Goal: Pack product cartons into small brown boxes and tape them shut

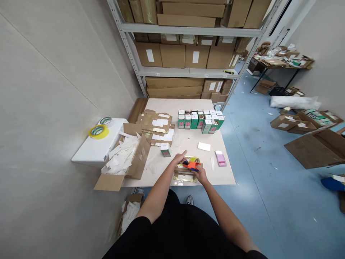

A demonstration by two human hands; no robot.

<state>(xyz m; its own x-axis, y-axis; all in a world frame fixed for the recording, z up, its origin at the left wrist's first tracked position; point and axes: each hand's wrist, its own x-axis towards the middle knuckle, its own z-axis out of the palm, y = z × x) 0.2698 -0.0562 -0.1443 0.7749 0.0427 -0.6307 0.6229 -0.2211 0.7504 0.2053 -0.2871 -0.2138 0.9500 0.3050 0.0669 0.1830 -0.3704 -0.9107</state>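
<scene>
My right hand (199, 175) is closed on an orange tape dispenser (191, 165) and holds it over a flat gold-and-brown carton (184, 176) at the table's near edge. My left hand (179, 158) rests on the far left part of that carton, fingers stretched forward. A single small green-and-white box (165, 149) stands just left of my left hand. A white card (204, 146) and a stack of pink slips (221, 158) lie to the right.
Rows of green-and-white boxes (199, 120) stand at the table's far side, flattened cartons (157, 126) to their left. An open cardboard box of white bags (124, 158) overhangs the left edge. Tape rolls (99, 131) sit on a white stand; shelving (188, 54) behind, boxes on the floor right.
</scene>
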